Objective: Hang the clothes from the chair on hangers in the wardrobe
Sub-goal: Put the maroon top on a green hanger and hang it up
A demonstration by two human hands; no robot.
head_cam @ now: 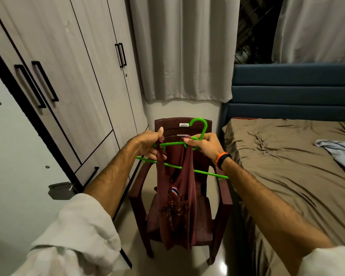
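Green hanger (187, 143): plastic, held in mid-air over the chair, hook up and pointing away, lower bar slanting down to the right.
Garment: maroon sleeveless top (177, 196) — draped from the hanger, hanging down in front of the chair seat; small red-white-blue flag patch and a dark print on the front.
Left hand (149, 145): fingers curled, pinching one strap of the top against the left end of the hanger's upper arm, thumb up.
Right hand (202, 144): fingers curled round the hanger's neck just below the hook, also pinching the other strap there.
Right wrist: orange-and-black band (222, 159).
Sleeves: pale, rolled up on both forearms.
Chair (217, 198): dark maroon plastic armchair with a "DELUX" label on the backrest, directly behind and below the top; what else lies on the seat — cannot tell, the top hides it.
Wardrobe (68, 76): light wood-grain doors with black bar handles, left of the chair; the far doors are closed, one door panel stands close at the left edge.
Bed (287, 166): right of the chair, brown crumpled sheet, blue padded headboard; light blue cloth (341, 152) lying on it near the right edge.
Curtains (187, 48): grey, behind the chair.
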